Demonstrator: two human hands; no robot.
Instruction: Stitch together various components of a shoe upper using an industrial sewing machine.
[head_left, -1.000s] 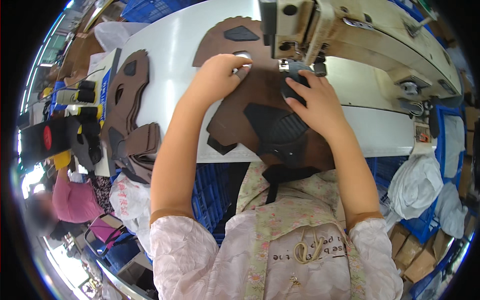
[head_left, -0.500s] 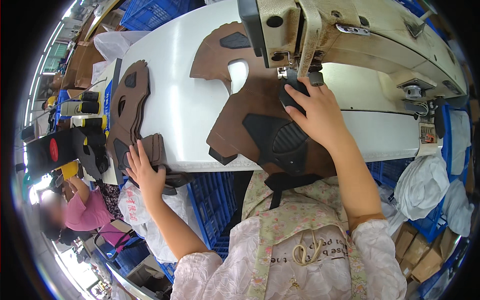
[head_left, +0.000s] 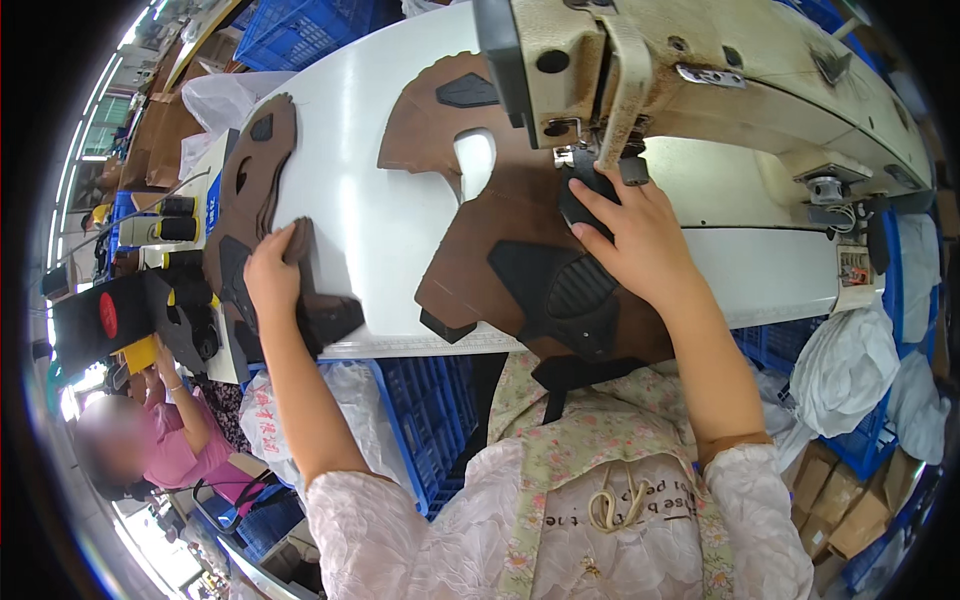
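A large brown panel [head_left: 465, 265] with black patches lies on the white table under the sewing machine [head_left: 590, 70]. My right hand [head_left: 640, 235] rests on it with fingers spread, fingertips pressing a small black patch [head_left: 585, 195] beside the needle area. At the left, my left hand [head_left: 272, 275] has its fingers bent round the edge of the brown pieces [head_left: 262, 165] stacked there; its fingertips are partly hidden. Below that hand, the near end of a piece is lifted and blurred. A black strap [head_left: 580, 372] hangs off the panel's near edge.
Thread spools [head_left: 178, 228] and black pieces stand left of the stack. A blue crate [head_left: 425, 430] sits below the table's front edge, with another blue crate [head_left: 300, 35] behind the table. White bags [head_left: 845, 365] are at the right. A co-worker in pink [head_left: 190, 440] is at the far left.
My left hand has moved farther away along the stack and closed on a brown piece, whose near end has shifted. My right hand stays nearly still. The co-worker has shifted.
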